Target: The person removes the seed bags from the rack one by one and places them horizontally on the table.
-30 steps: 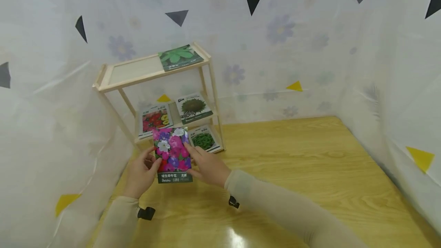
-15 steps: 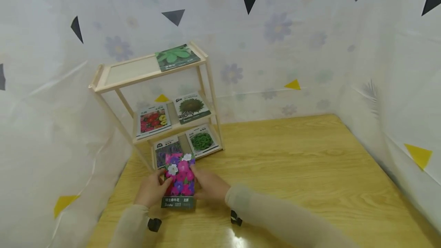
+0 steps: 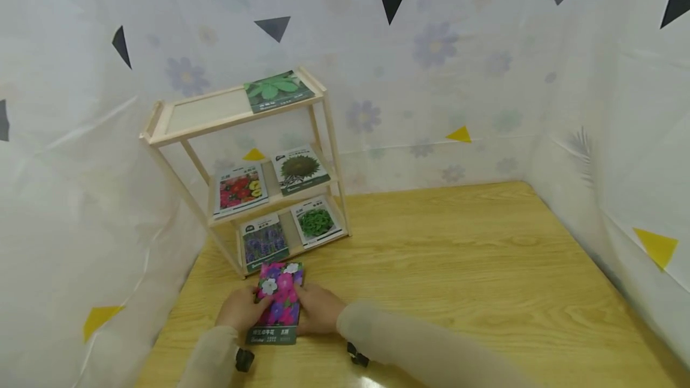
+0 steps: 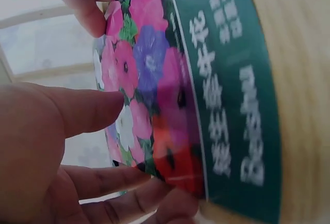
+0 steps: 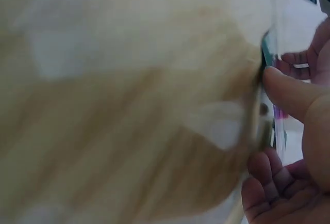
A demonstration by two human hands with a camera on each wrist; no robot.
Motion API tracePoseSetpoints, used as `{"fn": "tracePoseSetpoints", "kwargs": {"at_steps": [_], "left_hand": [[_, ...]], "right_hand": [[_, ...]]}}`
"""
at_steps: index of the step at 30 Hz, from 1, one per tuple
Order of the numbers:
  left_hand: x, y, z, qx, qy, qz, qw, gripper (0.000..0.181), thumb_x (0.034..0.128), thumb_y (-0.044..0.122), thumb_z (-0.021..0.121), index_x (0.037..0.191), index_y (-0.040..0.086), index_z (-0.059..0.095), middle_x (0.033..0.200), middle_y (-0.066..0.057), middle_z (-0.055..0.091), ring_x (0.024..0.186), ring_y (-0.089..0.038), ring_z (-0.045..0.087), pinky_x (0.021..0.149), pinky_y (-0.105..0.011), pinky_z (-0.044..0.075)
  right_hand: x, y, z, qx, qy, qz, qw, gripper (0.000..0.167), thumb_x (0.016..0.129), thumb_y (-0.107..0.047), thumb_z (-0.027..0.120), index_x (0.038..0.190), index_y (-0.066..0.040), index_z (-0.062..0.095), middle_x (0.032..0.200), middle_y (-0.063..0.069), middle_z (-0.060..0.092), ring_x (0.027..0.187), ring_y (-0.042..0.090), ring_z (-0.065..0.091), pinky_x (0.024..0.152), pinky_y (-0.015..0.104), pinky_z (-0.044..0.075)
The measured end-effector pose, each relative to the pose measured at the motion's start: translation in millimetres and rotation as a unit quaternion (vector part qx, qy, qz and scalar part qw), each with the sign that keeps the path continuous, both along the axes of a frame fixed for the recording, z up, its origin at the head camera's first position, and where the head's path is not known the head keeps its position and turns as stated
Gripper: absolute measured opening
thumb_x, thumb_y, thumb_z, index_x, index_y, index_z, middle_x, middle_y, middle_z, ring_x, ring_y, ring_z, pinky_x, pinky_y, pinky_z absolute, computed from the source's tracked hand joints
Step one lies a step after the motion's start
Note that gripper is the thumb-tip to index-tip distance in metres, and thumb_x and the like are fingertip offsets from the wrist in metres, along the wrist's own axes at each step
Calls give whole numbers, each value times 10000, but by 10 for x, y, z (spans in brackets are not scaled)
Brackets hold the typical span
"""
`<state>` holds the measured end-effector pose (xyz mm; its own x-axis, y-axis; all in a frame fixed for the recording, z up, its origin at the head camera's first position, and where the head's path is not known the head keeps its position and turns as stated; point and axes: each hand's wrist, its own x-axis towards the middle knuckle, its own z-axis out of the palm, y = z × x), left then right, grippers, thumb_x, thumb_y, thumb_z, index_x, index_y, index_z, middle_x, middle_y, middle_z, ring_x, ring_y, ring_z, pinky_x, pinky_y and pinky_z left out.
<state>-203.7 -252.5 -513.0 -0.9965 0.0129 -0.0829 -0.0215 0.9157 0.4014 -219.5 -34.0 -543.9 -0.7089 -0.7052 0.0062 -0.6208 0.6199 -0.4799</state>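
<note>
As left fingers (image 4: 105, 181) and right fingers (image 5: 257, 195) pinch its opposite edges, the flower packet (image 3: 283, 310) sits between them.

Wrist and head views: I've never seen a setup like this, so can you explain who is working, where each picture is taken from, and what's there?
There is no machine: a person works with a bare left hand and right hand. The wide picture comes from the person's head, looking forward and down; the two close ones come from the wrists.

Both hands hold a flower packet, one at each side. I can't tell whether it touches the table.

Behind it, on the table, stands a wooden rack. More packets lie on its shelves: a leaf packet on top, two on the middle shelf and two on the bottom one. The right wrist picture is blurred.
</note>
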Motion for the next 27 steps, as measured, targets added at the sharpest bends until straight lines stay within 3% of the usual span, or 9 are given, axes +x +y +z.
{"fn": "tracePoseSetpoints", "kwargs": {"at_steps": [5,9,19,27], "left_hand": [[46,-39,22,-395,-142,190,9989,474,887,346,661,1058,-96,650,971,-231,676,871,-381,650,770,-528,512],[94,-54,63,-576,-262,296,9976,469,886,353,656,1033,-92,651,948,-232,672,847,-376,649,747,-526,515],[255,-33,110,-717,-179,284,9969,567,891,440,644,942,-125,631,832,-235,656,743,-369,649,642,-501,518],[270,-38,104,-855,-527,370,9943,600,883,473,639,947,-124,640,841,-220,660,734,-319,645,641,-479,513]], "right_hand": [[83,-160,37,465,-95,-76,9988,1033,748,-556,759,1502,-29,290,1431,134,452,1296,226,451,1045,285,390],[131,-211,53,496,-65,-47,9987,1035,748,-564,755,1503,-32,287,1423,140,454,1296,232,448,1053,286,381],[193,-177,9,406,1,122,9991,1010,756,-567,748,1514,-80,290,1464,90,397,1297,209,411,1065,286,362],[198,-185,3,562,28,105,9984,976,742,-601,741,1505,-146,337,1414,52,394,1241,161,400,1025,258,388]]}}
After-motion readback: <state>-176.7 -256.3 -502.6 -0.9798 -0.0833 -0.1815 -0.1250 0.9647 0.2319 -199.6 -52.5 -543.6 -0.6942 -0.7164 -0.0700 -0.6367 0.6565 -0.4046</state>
